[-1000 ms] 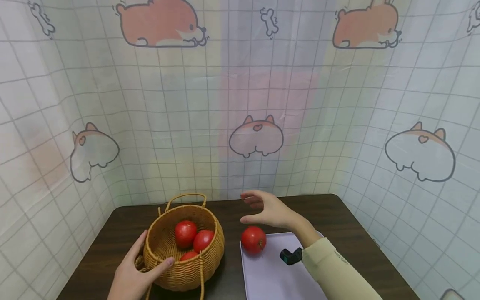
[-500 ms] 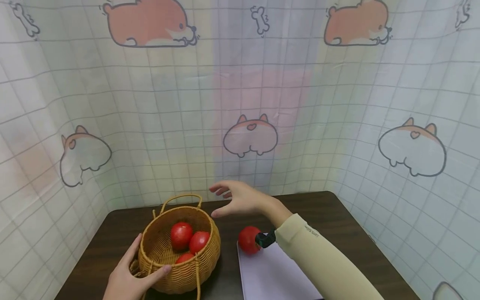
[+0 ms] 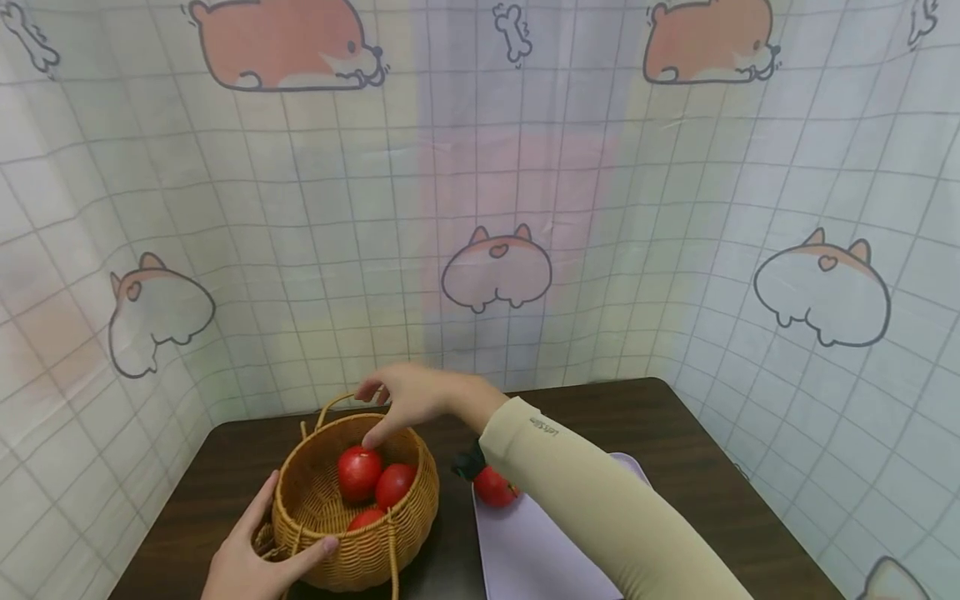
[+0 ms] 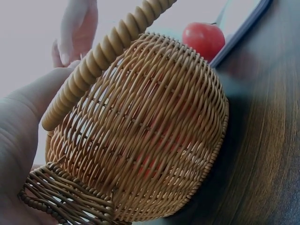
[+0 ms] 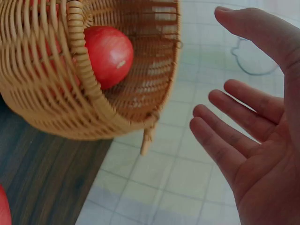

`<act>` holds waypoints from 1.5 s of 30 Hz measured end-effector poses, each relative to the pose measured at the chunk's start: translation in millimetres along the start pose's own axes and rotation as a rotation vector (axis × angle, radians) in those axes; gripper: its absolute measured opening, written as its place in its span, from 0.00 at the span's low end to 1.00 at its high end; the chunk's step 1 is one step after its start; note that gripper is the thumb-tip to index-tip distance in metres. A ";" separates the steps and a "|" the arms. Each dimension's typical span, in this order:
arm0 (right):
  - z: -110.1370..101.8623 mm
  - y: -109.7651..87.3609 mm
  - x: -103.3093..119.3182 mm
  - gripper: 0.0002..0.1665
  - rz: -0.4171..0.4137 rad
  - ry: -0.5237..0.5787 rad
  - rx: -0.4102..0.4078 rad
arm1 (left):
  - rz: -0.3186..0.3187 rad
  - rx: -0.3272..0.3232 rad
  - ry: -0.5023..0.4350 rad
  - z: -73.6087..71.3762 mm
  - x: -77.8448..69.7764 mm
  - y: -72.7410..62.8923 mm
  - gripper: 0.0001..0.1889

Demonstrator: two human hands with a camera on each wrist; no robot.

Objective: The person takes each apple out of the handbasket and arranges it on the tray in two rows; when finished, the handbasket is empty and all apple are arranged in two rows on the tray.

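Grid-patterned curtain (image 3: 495, 167) with cartoon dogs, surrounding a dark wood-grain table (image 3: 690, 467). On the table, a lilac tray (image 3: 525, 550), partly covered by the sleeved right arm (image 3: 600, 500); beside it, a round wicker basket (image 3: 360, 565), tilted. The left hand (image 3: 251, 554) grasps the basket's side, thumb at the front. The right hand (image 3: 416, 396) is above the basket's opening, fingers (image 5: 234, 136) released and holding nothing. Three red fruits (image 3: 360, 473) lie inside the basket; another red fruit (image 3: 495, 489) rests at the tray's corner.

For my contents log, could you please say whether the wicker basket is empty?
Not empty: the head view shows three round red fruits inside the wicker basket.
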State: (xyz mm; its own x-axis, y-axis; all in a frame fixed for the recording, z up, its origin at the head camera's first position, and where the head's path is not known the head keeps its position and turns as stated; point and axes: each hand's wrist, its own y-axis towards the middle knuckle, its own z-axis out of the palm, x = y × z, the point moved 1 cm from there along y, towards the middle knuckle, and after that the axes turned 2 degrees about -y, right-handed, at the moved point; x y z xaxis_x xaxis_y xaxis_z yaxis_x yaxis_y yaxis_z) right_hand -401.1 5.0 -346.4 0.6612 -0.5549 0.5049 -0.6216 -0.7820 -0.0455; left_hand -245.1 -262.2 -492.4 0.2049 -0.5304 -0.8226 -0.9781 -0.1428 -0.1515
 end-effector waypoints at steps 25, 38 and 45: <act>53.0 75.0 35.0 0.53 0.339 -0.212 0.387 | -0.017 -0.002 0.022 -1.9 10.8 1.2 0.75; 63.9 84.3 40.2 0.46 0.466 -0.361 0.382 | -0.022 -0.010 -0.047 1.9 3.8 -1.4 0.75; 70.1 85.6 36.8 0.29 0.458 -0.438 0.363 | -0.022 -0.009 -0.067 3.3 4.1 -0.9 0.74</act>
State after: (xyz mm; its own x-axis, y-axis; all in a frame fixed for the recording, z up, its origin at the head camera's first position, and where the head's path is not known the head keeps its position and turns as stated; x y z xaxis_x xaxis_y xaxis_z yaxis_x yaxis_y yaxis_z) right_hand -400.5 -102.3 -392.1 0.5227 -0.8523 -0.0211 -0.7480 -0.4466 -0.4909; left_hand -243.5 -261.5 -497.4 0.2228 -0.4698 -0.8542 -0.9730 -0.1610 -0.1652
